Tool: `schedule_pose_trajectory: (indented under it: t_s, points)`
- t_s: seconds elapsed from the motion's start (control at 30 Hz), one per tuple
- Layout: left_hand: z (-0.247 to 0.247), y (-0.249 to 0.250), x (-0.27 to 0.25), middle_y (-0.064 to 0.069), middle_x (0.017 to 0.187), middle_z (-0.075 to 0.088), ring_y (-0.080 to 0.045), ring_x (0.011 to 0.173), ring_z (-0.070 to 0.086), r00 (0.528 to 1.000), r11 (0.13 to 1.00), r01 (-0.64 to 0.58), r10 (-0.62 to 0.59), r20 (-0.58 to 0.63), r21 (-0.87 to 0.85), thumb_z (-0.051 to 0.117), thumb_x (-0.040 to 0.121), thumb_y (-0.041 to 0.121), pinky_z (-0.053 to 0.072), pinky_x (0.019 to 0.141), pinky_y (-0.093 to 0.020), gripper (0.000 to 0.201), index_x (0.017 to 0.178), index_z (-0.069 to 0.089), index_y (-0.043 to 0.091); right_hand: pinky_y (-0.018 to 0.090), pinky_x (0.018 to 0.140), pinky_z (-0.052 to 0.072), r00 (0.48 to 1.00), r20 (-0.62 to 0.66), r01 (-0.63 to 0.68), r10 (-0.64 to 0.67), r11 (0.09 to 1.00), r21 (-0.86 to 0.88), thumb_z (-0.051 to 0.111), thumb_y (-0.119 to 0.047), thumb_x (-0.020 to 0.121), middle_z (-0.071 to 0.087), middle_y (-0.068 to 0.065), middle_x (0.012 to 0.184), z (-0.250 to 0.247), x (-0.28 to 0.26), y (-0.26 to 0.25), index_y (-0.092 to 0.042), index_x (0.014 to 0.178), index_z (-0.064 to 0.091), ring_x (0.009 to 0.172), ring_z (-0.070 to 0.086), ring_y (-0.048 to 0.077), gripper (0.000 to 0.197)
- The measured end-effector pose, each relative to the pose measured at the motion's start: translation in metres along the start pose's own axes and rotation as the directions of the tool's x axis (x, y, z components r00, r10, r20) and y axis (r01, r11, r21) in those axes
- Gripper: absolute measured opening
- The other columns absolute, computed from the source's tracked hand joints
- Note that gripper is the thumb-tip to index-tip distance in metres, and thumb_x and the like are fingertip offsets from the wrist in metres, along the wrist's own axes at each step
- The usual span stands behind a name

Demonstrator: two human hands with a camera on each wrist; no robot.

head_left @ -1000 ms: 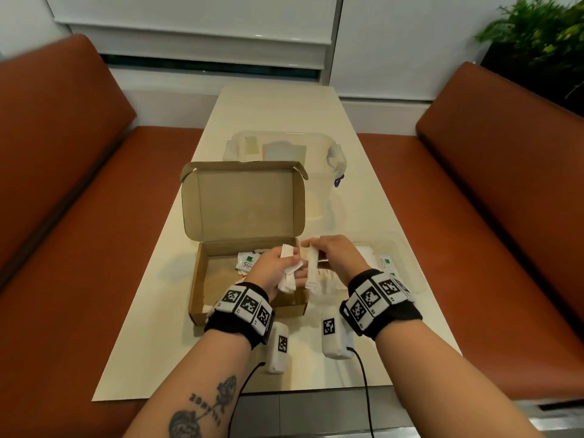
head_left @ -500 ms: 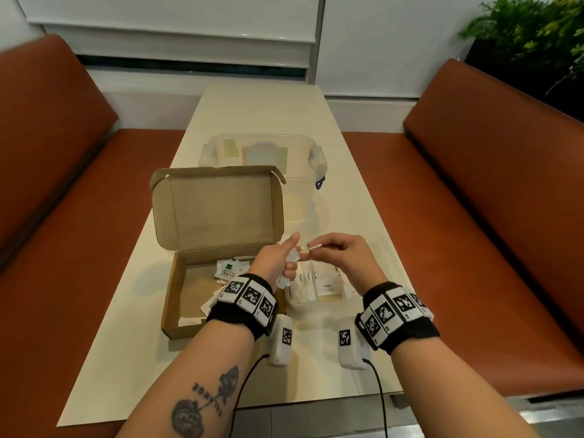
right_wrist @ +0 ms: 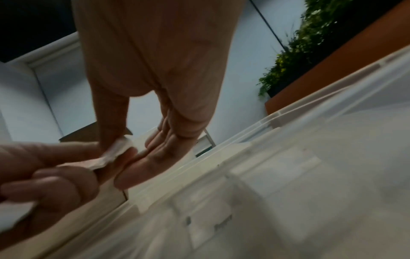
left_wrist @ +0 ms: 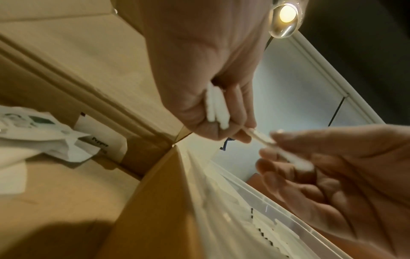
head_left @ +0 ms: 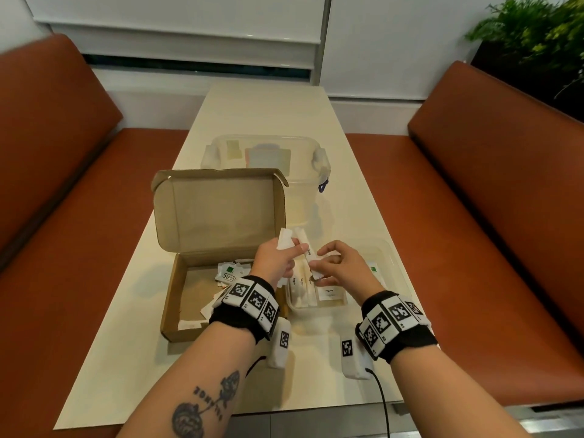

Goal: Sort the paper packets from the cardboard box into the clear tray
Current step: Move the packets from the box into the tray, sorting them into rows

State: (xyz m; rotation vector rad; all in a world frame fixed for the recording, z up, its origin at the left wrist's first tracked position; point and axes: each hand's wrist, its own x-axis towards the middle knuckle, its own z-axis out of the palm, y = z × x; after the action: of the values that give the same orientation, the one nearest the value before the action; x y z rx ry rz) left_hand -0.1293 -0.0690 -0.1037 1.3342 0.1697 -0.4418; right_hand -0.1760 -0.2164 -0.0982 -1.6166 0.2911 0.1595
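packets [head_left: 300, 284]: white, some upright in clear tray [head_left: 390, 262] | others loose, perhaps crumpled, in open cardboard box [head_left: 177, 295]

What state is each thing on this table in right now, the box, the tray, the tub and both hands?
cardboard box: lid flipped up, packets inside.
clear tray: open, sugar and pepper packets lying in it.
lidded clear tub: closed, behind the box.
left hand: holds several white packets.
right hand: pinches one stick packet that the left hand also holds.
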Motion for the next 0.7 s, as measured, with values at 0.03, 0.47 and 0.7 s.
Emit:
schedule_pose_trajectory:
  t_s: [0.03,0.47,0.7]
  points:
    - [0.0,0.0,0.0,-0.004,0.064,0.038,-0.008,0.041,0.027,1.0,1.0,-0.002,0.001,0.009,0.014,0.067,0.083,0.001,0.023,0.037,-0.015,0.015,0.088,0.056,0.009,0.034,0.066,0.06,1.0,0.001,0.003,-0.003,1.0,-0.008,0.072,-0.007,0.08,0.062,0.009,0.071,0.003,0.001,0.001,-0.007,0.091,0.055,0.066,0.065,0.02,0.02]
    - [-0.015,-0.007,0.001,-0.005,0.078,0.058,-0.016,0.064,0.049,0.997,0.979,-0.065,0.073,-0.035,0.192,0.071,0.083,0.016,0.041,0.048,-0.02,0.007,0.083,0.064,0.017,0.02,0.059,0.055,0.987,-0.154,0.058,-0.049,0.997,0.055,0.067,-0.002,0.083,0.065,0.012,0.071,-0.004,0.017,-0.009,-0.004,0.1,0.062,0.057,0.064,0.014,0.018]
    - [-0.011,-0.009,0.003,0.002,0.059,0.045,-0.005,0.037,0.035,0.995,0.991,-0.076,0.082,-0.054,0.109,0.072,0.082,0.012,0.03,0.037,-0.017,0.012,0.08,0.061,0.013,0.023,0.067,0.058,0.993,-0.099,-0.027,0.061,0.949,0.314,0.069,0.0,0.08,0.068,0.011,0.081,0.008,0.019,-0.003,-0.001,0.088,0.06,0.07,0.068,0.018,0.012]
